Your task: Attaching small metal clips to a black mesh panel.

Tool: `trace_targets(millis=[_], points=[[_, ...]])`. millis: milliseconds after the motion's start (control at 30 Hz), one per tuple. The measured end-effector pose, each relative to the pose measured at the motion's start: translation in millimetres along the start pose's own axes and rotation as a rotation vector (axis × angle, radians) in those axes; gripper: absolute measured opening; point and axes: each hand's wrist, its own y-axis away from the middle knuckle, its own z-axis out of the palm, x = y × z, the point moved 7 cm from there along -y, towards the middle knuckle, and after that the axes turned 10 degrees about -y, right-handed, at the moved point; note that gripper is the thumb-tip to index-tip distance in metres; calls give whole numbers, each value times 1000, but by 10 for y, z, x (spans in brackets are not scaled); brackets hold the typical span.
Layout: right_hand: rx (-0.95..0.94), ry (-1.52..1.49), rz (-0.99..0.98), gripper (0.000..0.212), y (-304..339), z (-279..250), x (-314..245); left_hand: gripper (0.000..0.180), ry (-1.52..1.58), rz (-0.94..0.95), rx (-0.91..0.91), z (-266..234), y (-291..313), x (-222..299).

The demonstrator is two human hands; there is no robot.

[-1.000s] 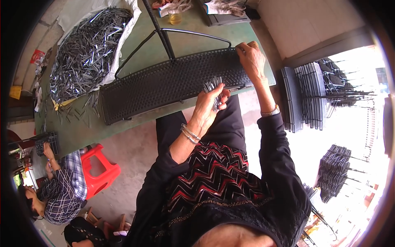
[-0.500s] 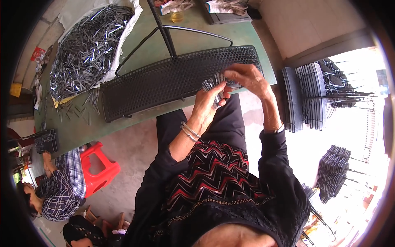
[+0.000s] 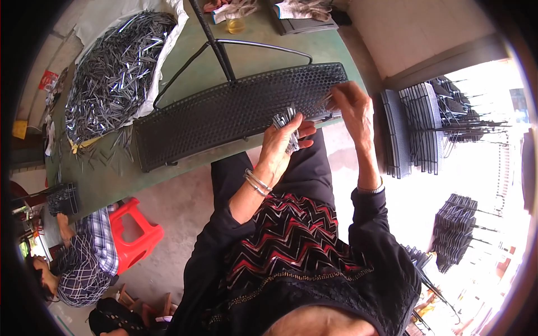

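Black and perforated, the long panel [image 3: 224, 109] lies at twelve o'clock, how much is done unclear, while the left hand [image 3: 276, 143] grips slim metal strips [image 3: 284, 116], the right hand [image 3: 357, 106] at two o'clock cannot be read, and plenty await in the loose heap [image 3: 123, 73] at ten o'clock.

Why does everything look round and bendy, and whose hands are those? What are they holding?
There's no robot here: a person's own bare hands are working. The camera sits on their head, looking down, and its wide fisheye lens bends straight edges.

The left hand holds a bundle of thin shiny strips. The right hand is by the right end of a black panel full of holes; whether it pinches a strip is hard to tell.

The panel lies on a green table, near a big heap of strips.
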Motion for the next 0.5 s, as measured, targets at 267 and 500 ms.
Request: trace_targets(millis=[267, 500], points=[[265, 267, -293, 11, -421, -194, 165, 24, 165, -50, -70, 94, -27, -119], [212, 323, -325, 11, -524, -100, 220, 23, 73, -68, -75, 57, -21, -139]])
